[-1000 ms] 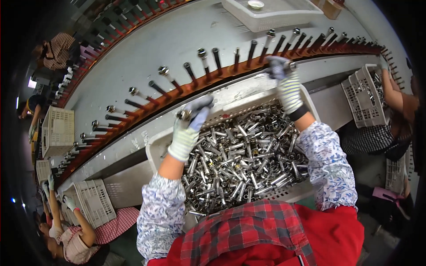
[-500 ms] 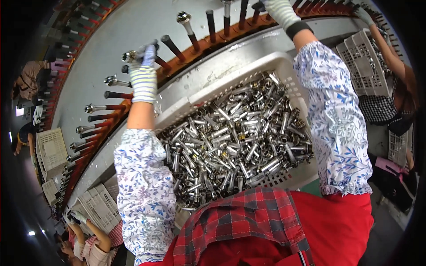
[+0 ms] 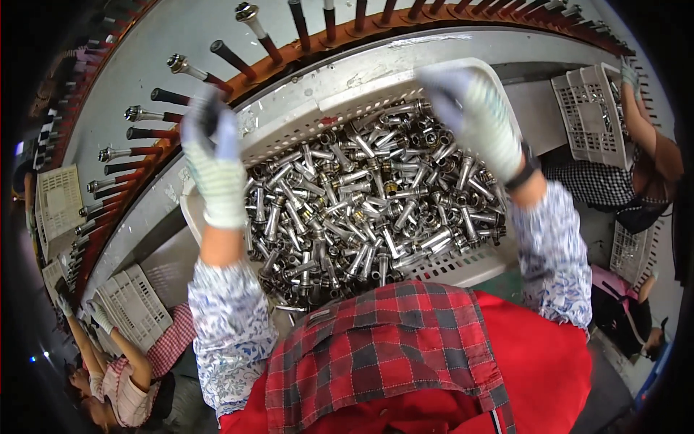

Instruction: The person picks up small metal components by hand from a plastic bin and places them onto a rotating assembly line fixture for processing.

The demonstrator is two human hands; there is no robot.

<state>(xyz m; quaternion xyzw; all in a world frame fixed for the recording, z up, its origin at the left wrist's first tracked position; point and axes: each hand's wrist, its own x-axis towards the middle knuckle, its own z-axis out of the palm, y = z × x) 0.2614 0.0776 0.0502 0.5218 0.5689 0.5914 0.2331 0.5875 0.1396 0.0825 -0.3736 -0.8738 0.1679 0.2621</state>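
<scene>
Hovering left hand (image 3: 213, 163): gloved and blurred, raised over the crate's left rim, fingers up near the pegs; I cannot tell its grip.
Right hand (image 3: 481, 119): gloved, fingers loosely spread, poised above the crate's far right corner, holding nothing visible.
Crate (image 3: 361, 83): white plastic, directly before the person.
Metal fittings (image 3: 361, 199): shiny tubular pieces heaped inside the crate.
Pegs (image 3: 184, 98): dark rods on an orange curved rail (image 3: 376, 29), some capped with fittings.

I am standing at a factory assembly line, facing a curved orange conveyor rail studded with dark metal pegs (image 3: 238, 61), leaning over my white perforated plastic crate (image 3: 448, 264) heaped with shiny steel fittings (image 3: 361, 210), neighbouring workers tending similar white crates (image 3: 589, 116).
</scene>
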